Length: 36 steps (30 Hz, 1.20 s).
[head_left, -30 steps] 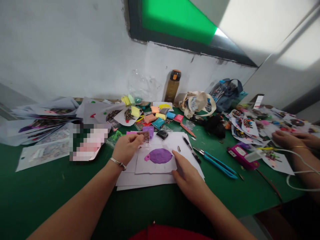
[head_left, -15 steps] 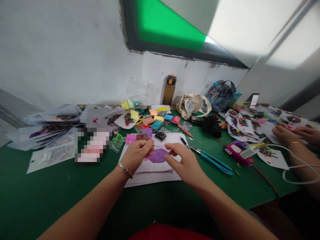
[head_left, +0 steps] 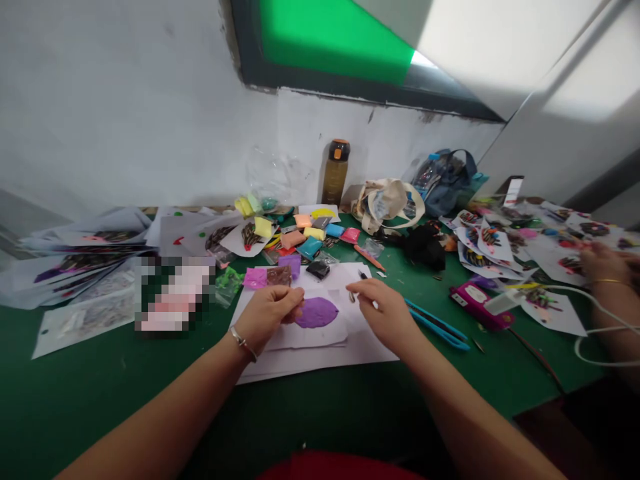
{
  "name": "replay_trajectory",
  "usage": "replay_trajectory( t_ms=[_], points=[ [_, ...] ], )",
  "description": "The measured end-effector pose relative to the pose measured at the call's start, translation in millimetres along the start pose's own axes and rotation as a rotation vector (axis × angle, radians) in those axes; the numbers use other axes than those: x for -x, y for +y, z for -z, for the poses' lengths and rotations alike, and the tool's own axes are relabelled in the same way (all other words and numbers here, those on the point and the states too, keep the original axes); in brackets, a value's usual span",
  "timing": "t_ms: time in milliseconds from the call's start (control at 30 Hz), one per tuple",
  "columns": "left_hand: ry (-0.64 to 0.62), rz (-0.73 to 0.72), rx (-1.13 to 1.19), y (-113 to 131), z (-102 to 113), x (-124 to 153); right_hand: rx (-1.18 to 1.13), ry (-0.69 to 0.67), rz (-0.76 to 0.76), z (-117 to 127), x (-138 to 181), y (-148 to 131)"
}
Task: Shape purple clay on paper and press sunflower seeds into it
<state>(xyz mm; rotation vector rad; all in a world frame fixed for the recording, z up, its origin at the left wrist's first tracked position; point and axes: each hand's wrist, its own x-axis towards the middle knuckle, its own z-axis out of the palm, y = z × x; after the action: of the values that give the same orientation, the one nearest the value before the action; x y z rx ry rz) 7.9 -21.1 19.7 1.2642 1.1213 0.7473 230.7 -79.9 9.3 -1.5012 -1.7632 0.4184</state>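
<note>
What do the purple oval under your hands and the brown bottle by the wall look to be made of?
The purple oval looks like soft modelling clay pressed flat on white paper: matte, uneven edge. The brown bottle seems tinted translucent plastic with an orange-trimmed cap; it could be glass, the picture leaves that open.

No legible text, labels, brands or numbers anywhere on table items.

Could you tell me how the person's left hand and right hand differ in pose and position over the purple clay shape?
The left hand is curled, fingertips pinched at the left edge of the purple clay shape; the right hand hovers right of it, fingers bent, apart from the clay. The left wrist wears a bracelet; the right wrist is bare. Both are over the white paper sheets.
</note>
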Motion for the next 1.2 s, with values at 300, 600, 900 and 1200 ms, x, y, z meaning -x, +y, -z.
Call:
replay_trajectory(
  t_ms=[300, 600, 900, 1200],
  points=[
    [-0.034, 0.067, 0.095, -11.8, 5.0, -8.1, 0.367, -0.200, 0.089, -21.9, 25.4, 8.4],
    [0.019, 0.066, 0.202, -16.6, 8.0, -0.9, 0.418, -0.193, 0.151, -17.0, 10.5, -4.3],
    [0.105, 0.074, 0.369, -20.9, 8.6, -3.4, 0.525, -0.338, 0.228, -30.6, -10.0, -36.4],
    [0.079, 0.062, 0.352, -21.8, 9.8, -3.0, 0.559, -0.405, 0.239, -34.2, -3.1, -30.9]
  ],
)
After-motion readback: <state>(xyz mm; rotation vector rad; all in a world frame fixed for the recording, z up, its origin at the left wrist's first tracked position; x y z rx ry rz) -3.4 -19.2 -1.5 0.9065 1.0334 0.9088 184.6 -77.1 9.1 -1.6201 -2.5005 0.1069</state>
